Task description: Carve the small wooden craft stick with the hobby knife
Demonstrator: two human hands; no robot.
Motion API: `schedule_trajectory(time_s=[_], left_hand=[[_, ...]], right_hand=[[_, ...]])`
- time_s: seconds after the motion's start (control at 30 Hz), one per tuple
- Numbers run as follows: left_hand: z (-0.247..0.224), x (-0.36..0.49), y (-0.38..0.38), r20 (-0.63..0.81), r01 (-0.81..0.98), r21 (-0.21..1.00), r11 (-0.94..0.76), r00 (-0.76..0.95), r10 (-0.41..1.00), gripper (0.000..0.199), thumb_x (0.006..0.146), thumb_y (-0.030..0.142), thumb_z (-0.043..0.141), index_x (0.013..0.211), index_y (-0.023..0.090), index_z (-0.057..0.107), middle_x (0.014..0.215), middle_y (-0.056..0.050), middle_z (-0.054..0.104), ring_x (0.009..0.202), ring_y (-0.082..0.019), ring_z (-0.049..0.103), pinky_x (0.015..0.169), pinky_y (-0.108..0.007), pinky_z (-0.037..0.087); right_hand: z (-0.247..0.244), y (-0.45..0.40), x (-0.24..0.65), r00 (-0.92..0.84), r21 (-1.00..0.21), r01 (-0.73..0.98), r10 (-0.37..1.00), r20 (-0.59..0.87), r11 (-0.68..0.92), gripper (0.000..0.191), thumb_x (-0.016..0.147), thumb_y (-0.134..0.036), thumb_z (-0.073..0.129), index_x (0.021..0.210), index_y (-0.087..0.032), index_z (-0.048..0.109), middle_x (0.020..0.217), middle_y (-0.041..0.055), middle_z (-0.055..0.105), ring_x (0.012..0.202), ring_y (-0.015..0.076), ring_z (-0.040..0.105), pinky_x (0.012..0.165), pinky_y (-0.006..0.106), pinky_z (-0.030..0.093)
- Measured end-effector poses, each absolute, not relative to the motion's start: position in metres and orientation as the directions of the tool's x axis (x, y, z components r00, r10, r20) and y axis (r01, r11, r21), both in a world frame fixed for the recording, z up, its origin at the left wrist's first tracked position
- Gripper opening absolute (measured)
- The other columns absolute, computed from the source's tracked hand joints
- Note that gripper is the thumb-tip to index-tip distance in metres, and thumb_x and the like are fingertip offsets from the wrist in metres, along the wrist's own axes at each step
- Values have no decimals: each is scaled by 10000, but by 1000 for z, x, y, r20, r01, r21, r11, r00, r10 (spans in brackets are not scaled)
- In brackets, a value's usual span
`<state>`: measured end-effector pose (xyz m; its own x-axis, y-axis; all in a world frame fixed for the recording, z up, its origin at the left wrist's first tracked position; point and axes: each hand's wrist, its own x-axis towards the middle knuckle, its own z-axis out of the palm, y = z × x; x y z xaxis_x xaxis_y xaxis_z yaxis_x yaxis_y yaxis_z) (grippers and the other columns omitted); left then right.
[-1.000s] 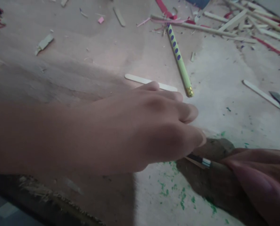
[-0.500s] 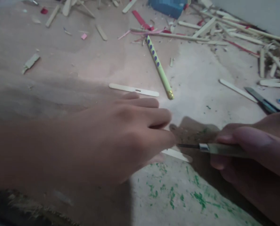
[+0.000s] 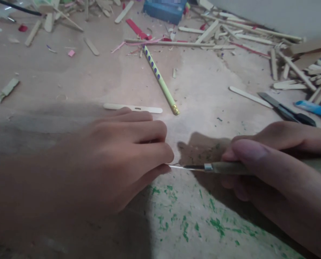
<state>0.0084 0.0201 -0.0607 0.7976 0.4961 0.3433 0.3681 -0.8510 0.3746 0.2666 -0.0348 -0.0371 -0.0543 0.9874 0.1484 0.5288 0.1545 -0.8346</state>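
My left hand (image 3: 128, 151) is closed in a pinch on a thin wooden stick (image 3: 178, 167), whose right end sticks out past the fingertips and shows nearly edge-on. From the right, my right hand (image 3: 268, 162) grips the wooden handle of a carving tool (image 3: 225, 168). The tool's dark, narrow blade points left and lies at the stick's right part; whether it touches is too small to tell. Just beyond my left knuckles lies a flat stick with a small slot (image 3: 147, 109). A yellow-green pencil with purple dots (image 3: 164, 88) rests farther back.
A utility knife (image 3: 284, 109) and a blue-capped item (image 3: 311, 108) lie beyond my right hand, beside a loose stick (image 3: 249, 96). Piled sticks (image 3: 295, 70) spread along the back right. A blue block (image 3: 164, 10) stands at the back. Green marks cover the near table (image 3: 176, 230).
The stick in my left hand has turned from lying flat to nearly edge-on, its end now along the blade. The view has shifted right, so things on the table appear farther left.
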Motion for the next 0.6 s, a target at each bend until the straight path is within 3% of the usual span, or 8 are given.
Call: schedule_trajectory(time_s=[0.17, 0.47, 0.6], left_hand=[[-58, 7, 18, 337, 411, 362, -837, 779, 529, 291, 1136, 227, 521, 1029, 231, 791, 1013, 7, 738, 955, -194, 678, 847, -381, 500], [-60, 7, 17, 338, 405, 367, -837, 781, 526, 197, 1096, 235, 605, 1029, 224, 789, 1035, 13, 728, 955, -183, 667, 858, -374, 506], [-60, 8, 18, 330, 409, 368, -835, 782, 528, 283, 1123, 234, 549, 1000, 233, 803, 1001, 20, 745, 942, -181, 686, 855, -366, 507]], right_hand=[[-39, -33, 266, -55, -867, 478, 990, 130, 140, 249, 986, -312, 810, 741, -311, 765, 539, -55, 649, 364, 94, 558, 286, 170, 397], [-39, -35, 266, -22, -837, 537, 993, 114, 108, 280, 984, -381, 812, 714, -325, 762, 540, -57, 647, 364, 82, 544, 293, 177, 375], [-40, -36, 262, -12, -866, 492, 996, 92, 86, 185, 986, -393, 813, 806, -351, 809, 547, -59, 661, 370, 92, 563, 286, 161, 390]])
